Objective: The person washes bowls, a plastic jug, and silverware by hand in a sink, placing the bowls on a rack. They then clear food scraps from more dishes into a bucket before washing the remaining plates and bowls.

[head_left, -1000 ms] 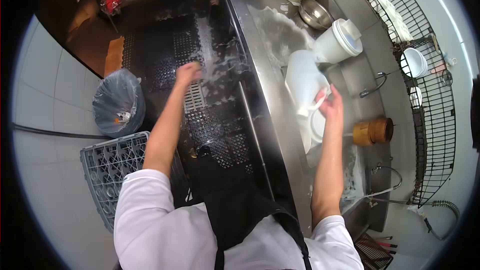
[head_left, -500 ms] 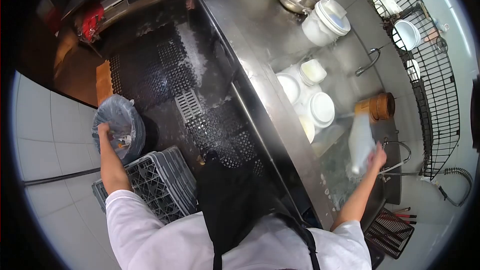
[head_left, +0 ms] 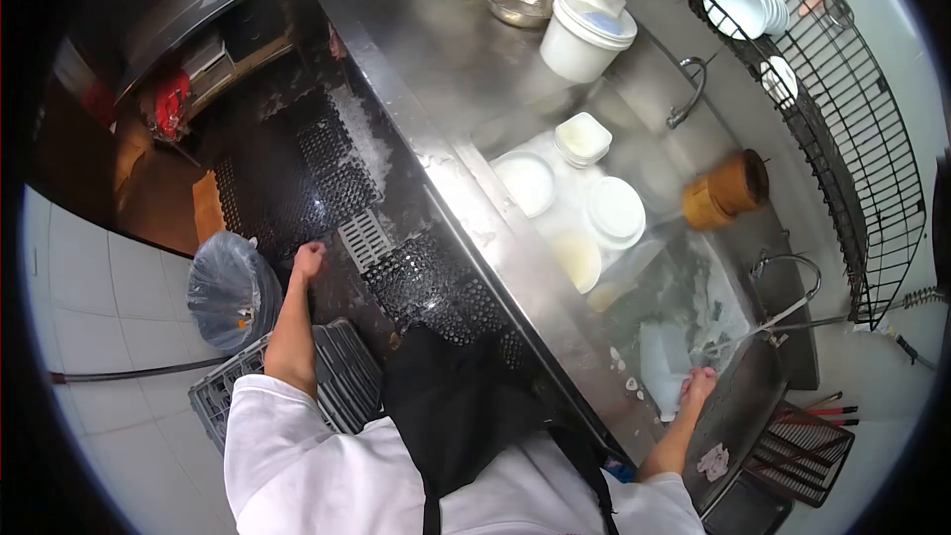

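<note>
My right hand point(head_left: 698, 386) grips a translucent white plastic container point(head_left: 659, 359) at its edge, tilted low over the water in the sink point(head_left: 728, 302). Close by, a thin stream runs from the tap point(head_left: 792, 263). My left hand point(head_left: 309, 260) hangs over the floor with its fingers curled in, and nothing shows in it. To its left stands a bin point(head_left: 233, 287) lined with a clear bag. White tubs with lids point(head_left: 616, 210) sit in the left part of the sink, and a brown pot point(head_left: 728, 188) lies tipped at the back.
Grey dish racks point(head_left: 342, 376) stand below my left arm. On the steel counter point(head_left: 426, 59) are a metal bowl point(head_left: 520, 0) and a white bucket point(head_left: 584, 40). A wire shelf point(head_left: 842, 89) with white bowls hangs on the wall. Black perforated mats point(head_left: 426, 282) cover the floor.
My left hand has come out of the bin and moved right. My right hand has brought the container down and left, lower in the sink. The view has shifted slightly.
</note>
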The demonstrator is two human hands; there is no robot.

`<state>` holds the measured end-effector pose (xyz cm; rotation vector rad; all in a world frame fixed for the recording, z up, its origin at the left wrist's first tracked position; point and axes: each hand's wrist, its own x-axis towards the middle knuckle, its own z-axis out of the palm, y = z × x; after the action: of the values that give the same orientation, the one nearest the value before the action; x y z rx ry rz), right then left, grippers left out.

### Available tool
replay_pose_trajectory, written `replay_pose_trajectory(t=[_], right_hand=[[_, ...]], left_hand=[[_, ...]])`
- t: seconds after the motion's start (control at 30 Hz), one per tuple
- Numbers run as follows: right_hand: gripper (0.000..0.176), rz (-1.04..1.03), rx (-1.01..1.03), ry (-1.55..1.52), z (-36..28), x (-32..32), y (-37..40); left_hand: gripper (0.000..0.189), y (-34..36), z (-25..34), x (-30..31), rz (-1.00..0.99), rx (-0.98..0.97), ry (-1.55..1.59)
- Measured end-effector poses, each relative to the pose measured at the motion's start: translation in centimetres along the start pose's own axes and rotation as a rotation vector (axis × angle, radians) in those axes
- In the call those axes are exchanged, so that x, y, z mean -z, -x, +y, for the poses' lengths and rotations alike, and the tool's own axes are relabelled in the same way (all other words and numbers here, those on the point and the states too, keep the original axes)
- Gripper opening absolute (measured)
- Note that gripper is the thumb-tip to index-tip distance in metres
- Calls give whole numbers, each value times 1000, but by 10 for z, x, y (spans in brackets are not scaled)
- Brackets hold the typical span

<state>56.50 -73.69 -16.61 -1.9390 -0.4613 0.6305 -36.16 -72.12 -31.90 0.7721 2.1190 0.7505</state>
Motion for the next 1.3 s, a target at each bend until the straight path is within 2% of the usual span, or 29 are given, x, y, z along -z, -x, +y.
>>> replay_pose_trajectory(t=[0.1,0.17,0.2,0.23,0.3,0.33,0.37,0.43,0.5,0.57,0.63,0.73,0.8,0.83,0.9,0.97,1.0,1.03,1.07,1.1,1.17,1.23,1.3], right_hand=[[24,-96,29,-236,-55,-6,34],[24,-177,112,-333,-83,-21,41],[23,-240,175,-310,-105,-34,47],[23,-305,240,-286,-127,-50,50],[22,-446,295,-242,-157,-84,47],[21,-483,289,-256,-174,-107,54],[21,-519,282,-269,-189,-135,66],[18,-550,134,-365,-213,-200,91],[15,-656,-99,-511,-241,-270,132],[16,-886,-384,-577,-229,-339,114],[20,-1115,-516,-806,-239,-395,121],[23,-816,-658,-960,-286,-437,143],[21,-870,-495,-967,-300,-423,146],[20,-893,-409,-968,-300,-413,142],[16,-727,-296,-799,-282,-374,119],[29,-323,-102,-695,-275,-322,136],[38,-199,31,-584,-255,-288,128],[36,-55,51,-351,-237,-245,118],[32,89,63,-247,-197,-197,86],[31,158,112,-117,-179,-157,85],[20,500,501,359,-75,-57,9],[25,560,405,1044,-106,-48,68],[28,369,285,1133,-84,-43,67]], left_hand=[[22,-19,75,-36,100,-317,-19],[20,19,171,-57,81,-395,316],[21,30,212,-68,83,-421,256],[22,42,249,-84,-11,-413,427],[21,50,306,-122,-112,-516,394],[22,64,341,-134,-284,-417,426],[23,68,363,-152,-303,-526,344],[27,44,388,-198,-364,-694,334],[31,26,411,-229,-215,-784,214],[32,17,430,-240,-144,-738,154],[32,2,428,-238,-109,-740,72],[33,-21,414,-215,-153,-838,-143],[34,-32,393,-185,77,-928,-503],[35,-52,380,-172,89,-996,-552],[31,-85,368,-140,161,-1132,-491],[34,-103,371,-107,261,-984,-654],[36,-117,371,-97,346,-884,-699],[37,-133,369,-90,463,-863,-640],[39,-146,370,-86,580,-839,-580],[40,-149,373,-85,552,-803,-600],[42,-142,377,-83,502,-728,-646],[45,-141,378,-84,491,-697,-672],[47,-139,375,-93,493,-667,-677]])
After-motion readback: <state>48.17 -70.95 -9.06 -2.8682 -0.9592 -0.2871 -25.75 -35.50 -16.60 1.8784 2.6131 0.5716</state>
